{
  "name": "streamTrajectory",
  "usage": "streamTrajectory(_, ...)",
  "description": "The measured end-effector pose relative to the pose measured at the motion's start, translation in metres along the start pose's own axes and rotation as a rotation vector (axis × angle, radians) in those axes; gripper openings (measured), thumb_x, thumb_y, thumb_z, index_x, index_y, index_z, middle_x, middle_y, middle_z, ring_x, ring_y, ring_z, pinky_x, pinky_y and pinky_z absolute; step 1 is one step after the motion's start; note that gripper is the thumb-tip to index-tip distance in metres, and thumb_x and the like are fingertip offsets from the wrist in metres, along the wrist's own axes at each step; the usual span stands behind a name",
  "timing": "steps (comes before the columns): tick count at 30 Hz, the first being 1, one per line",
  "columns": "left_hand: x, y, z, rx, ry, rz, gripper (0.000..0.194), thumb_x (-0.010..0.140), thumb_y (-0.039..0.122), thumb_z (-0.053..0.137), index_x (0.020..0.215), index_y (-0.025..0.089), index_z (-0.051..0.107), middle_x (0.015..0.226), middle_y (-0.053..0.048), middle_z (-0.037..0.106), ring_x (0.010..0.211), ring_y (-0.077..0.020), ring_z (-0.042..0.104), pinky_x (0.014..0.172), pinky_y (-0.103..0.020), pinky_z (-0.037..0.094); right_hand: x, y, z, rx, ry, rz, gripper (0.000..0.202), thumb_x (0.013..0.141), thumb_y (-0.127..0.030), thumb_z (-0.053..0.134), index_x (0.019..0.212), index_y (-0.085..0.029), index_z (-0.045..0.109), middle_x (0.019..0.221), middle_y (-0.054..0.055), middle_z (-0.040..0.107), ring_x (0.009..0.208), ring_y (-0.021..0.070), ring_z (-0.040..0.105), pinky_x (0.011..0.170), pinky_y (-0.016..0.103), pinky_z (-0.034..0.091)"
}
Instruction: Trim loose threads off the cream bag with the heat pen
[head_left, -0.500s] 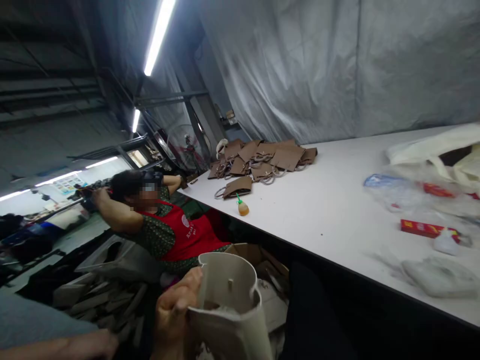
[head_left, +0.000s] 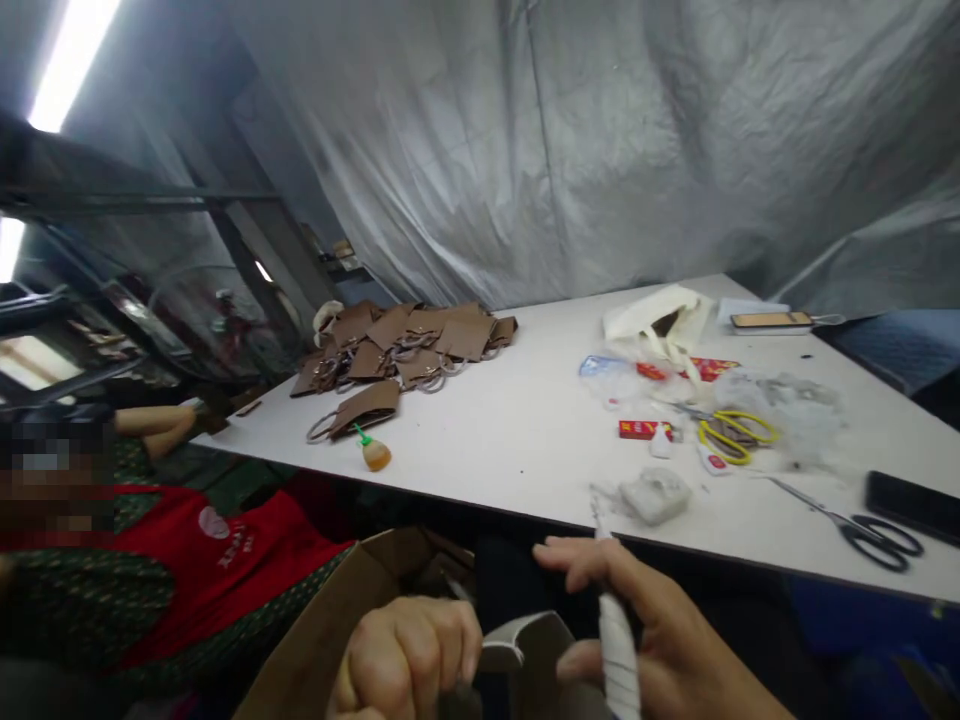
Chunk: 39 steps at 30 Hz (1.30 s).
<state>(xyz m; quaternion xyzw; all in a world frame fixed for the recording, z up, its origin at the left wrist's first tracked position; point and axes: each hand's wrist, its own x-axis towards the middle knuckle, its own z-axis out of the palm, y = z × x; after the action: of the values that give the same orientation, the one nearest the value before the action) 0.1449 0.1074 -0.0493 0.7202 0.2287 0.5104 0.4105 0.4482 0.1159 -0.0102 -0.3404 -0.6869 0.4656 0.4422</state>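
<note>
Pale grey piece [head_left: 553, 640] in our left hand [head_left: 409, 650] now, just short of the bench's [head_left: 487, 440] front edge, curved, light-rimmed, its lower part out of view! Our left fingers curl tight on its side, hiding some of it; our right hand [head_left: 660, 625] has fingers partly bent, clasping a white-wrapped stick [head_left: 619, 650]. A cardboard box [head_left: 322, 630] crowds in beside the left fist. Over on the bench, stiff brown bags [head_left: 469, 335] with looped handles heap toward the far left corner; a squat amber bottle [head_left: 376, 456], green-tipped, stands nearer the front edge. Yellow-handled scissors [head_left: 736, 459] lie by crumpled clear plastic [head_left: 806, 405], black scissors [head_left: 862, 535] near the front edge. Behind hangs wrinkled, silvery sheeting [head_left: 570, 150].
</note>
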Motion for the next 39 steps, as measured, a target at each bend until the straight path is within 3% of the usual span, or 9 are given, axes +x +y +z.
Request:
streamTrajectory(2,0.017,-0.013,0.023,-0.244,-0.098,0.148,0.078,0.082,0.084,0.046,0.026,0.031,0.039,0.019,0.004,0.025,0.022,-0.0133,0.03,0.04,-0.036,0.047,0.008,-0.013,0.001,-0.064,-0.136,-0.02,0.051,0.068,-0.022,0.093,0.112,-0.029,0.068,0.125,0.001,0.074,0.117,0.0236,0.067,0.101,0.03,0.05)
streamTrajectory(5,0.032,-0.031,0.047,-0.444,0.029,0.24,0.075,0.095,0.064,0.047,0.029,0.028,0.036,0.02,0.006,0.023,0.025,-0.0124,0.028,0.048,-0.034,0.048,0.009,-0.016,-0.001,-0.151,-0.252,0.063,0.059,0.059,-0.012,0.094,0.109,-0.028,0.069,0.104,-0.005,0.075,0.091,0.0161,0.069,0.081,0.022,0.05)
streamTrajectory(9,0.02,-0.061,0.055,-0.31,0.223,0.044,0.084,0.094,0.075,0.035,0.026,0.027,0.029,0.022,0.003,0.011,0.03,-0.0138,0.029,0.049,-0.034,0.047,-0.002,0.001,-0.002,-0.102,-0.219,0.181,0.047,0.063,-0.005,0.087,0.101,-0.024,0.066,0.083,-0.009,0.07,0.068,0.0094,0.06,0.061,0.016,0.042)
streamTrajectory(12,0.013,-0.073,0.054,-0.285,0.16,-0.014,0.084,0.092,0.081,0.033,0.027,0.027,0.031,0.024,0.003,0.01,0.031,-0.0143,0.03,0.048,-0.034,0.048,-0.009,0.014,0.0,-0.048,-0.174,0.183,0.034,0.072,-0.005,0.081,0.096,-0.023,0.066,0.074,-0.01,0.065,0.062,0.0075,0.057,0.057,0.014,0.04)
streamTrajectory(19,0.052,-0.061,0.071,-0.775,-0.047,0.34,0.06,0.095,0.045,0.056,0.039,0.026,0.046,0.026,0.008,0.029,0.031,-0.0102,0.032,0.052,-0.028,0.046,-0.009,0.018,-0.009,-0.127,-0.168,0.144,0.032,0.076,-0.006,0.079,0.101,-0.023,0.069,0.074,-0.008,0.066,0.062,0.0084,0.057,0.056,0.015,0.039)
streamTrajectory(26,0.043,-0.067,0.066,-0.676,-0.039,0.228,0.068,0.099,0.051,0.049,0.036,0.026,0.042,0.026,0.006,0.026,0.032,-0.0119,0.034,0.051,-0.028,0.047,-0.006,0.016,-0.02,-0.074,-0.259,0.16,0.026,0.071,-0.014,0.092,0.088,-0.02,0.072,0.075,-0.008,0.071,0.065,0.0086,0.064,0.057,0.013,0.042)
streamTrajectory(30,0.039,-0.071,0.063,-0.529,-0.027,0.134,0.082,0.098,0.072,0.034,0.031,0.025,0.036,0.026,0.004,0.02,0.031,-0.0124,0.031,0.049,-0.03,0.047,-0.006,0.014,-0.021,-0.019,-0.275,0.195,0.023,0.073,-0.02,0.093,0.083,-0.018,0.073,0.07,-0.008,0.072,0.063,0.009,0.067,0.055,0.012,0.043)
streamTrajectory(35,0.06,-0.059,0.075,-0.842,-0.1,0.263,0.064,0.101,0.044,0.05,0.041,0.023,0.043,0.034,0.006,0.031,0.038,-0.0105,0.031,0.061,-0.027,0.048,-0.008,0.017,-0.02,0.009,-0.258,0.185,0.016,0.077,-0.016,0.089,0.085,-0.017,0.075,0.071,-0.005,0.076,0.066,0.0106,0.072,0.057,0.012,0.046)
streamTrajectory(39,0.067,-0.057,0.08,-0.936,-0.207,0.321,0.061,0.101,0.04,0.053,0.043,0.023,0.046,0.037,0.007,0.035,0.041,-0.0095,0.034,0.068,-0.024,0.048,-0.008,0.022,-0.021,0.054,-0.268,0.181,0.01,0.081,-0.016,0.085,0.085,-0.017,0.077,0.074,-0.002,0.079,0.068,0.0145,0.075,0.059,0.015,0.05)
